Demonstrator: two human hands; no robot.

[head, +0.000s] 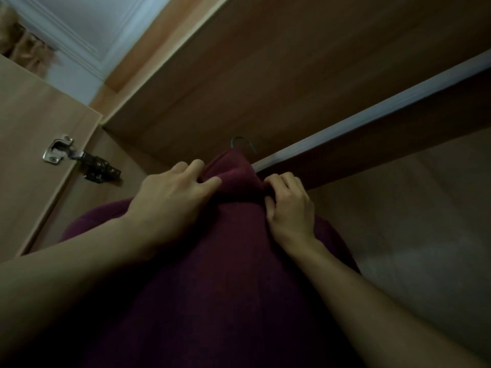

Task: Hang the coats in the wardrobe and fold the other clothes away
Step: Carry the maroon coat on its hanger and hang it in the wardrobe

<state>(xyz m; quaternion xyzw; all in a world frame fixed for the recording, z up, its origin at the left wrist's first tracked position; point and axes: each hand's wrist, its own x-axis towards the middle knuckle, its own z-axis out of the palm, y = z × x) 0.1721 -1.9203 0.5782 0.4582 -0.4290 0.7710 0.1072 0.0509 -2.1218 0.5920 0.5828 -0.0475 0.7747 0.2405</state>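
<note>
I've got both hands, left (170, 192) and right (288, 201), pinching the coat (225, 261) collar; hook (243, 143) near rail (372, 120), hinge (79, 158) left.

Dim, soft focus; brightest upper left; lower frame in shadow.

Single head view, tilted steeply upward, close inside the wardrobe (292, 62), looking past raised arms toward its top, ceiling (87, 19) at upper left
</note>
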